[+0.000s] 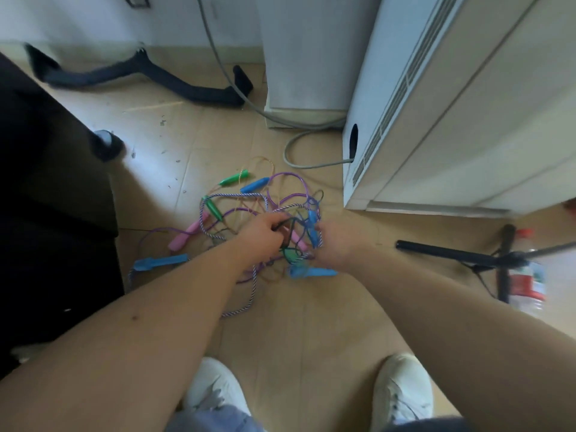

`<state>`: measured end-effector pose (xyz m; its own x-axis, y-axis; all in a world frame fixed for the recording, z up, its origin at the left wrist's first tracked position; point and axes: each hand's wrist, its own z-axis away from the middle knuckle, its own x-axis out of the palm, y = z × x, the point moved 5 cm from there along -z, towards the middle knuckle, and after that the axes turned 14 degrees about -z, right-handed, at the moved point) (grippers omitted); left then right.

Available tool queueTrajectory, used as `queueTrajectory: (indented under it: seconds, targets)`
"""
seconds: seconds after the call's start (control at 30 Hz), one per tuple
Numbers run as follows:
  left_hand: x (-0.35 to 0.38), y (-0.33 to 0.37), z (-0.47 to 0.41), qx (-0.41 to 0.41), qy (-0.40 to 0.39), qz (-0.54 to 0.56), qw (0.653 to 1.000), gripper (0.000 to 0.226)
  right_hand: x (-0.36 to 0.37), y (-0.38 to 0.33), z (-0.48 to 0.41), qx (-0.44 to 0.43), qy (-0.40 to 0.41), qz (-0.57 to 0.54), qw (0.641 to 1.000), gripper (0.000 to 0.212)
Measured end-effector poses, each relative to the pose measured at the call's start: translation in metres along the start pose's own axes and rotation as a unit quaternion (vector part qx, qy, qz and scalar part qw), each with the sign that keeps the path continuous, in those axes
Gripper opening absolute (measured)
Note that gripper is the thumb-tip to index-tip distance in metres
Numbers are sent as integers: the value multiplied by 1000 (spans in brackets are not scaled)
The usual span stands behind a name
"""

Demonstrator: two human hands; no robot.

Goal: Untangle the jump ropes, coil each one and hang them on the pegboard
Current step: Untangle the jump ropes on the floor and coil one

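A tangle of several jump ropes (246, 213) lies on the tan floor in the middle of the head view. It mixes purple, orange and blue-white braided cords with green (234, 178), blue (162, 262) and pink (187, 235) handles. My left hand (265, 233) reaches into the middle of the pile, its fingers curled round dark cords. My right hand (335, 241) is at the pile's right side, gripping cords beside a blue handle (312, 220). Its fingertips are hidden. No pegboard is in view.
A white floor air-conditioner unit (436, 120) stands at the right, with a grey hose (299, 163) curling on the floor. Dark furniture (46, 182) fills the left. A black tripod (467, 257) and a plastic bottle (526, 275) lie at the right. My white shoes (402, 388) are below.
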<state>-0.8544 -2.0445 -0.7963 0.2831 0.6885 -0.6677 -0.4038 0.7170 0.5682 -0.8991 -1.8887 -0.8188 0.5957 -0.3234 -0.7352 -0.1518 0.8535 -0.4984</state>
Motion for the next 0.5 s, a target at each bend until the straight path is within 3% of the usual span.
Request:
queueTrajectory:
  seconds: [0.1,0.3,0.5]
  targets:
    - [-16,19,37,25,0,-39,999,16,-23,-25,37,-29,29,-27,999,41]
    - [-65,61,105,80,47,-98,991,12,-78,-83,111,-140,54,-103,983,77]
    - [-98,106,170,163,141,-160,963,10,-113,-106,172,-133,42,-90,986,81]
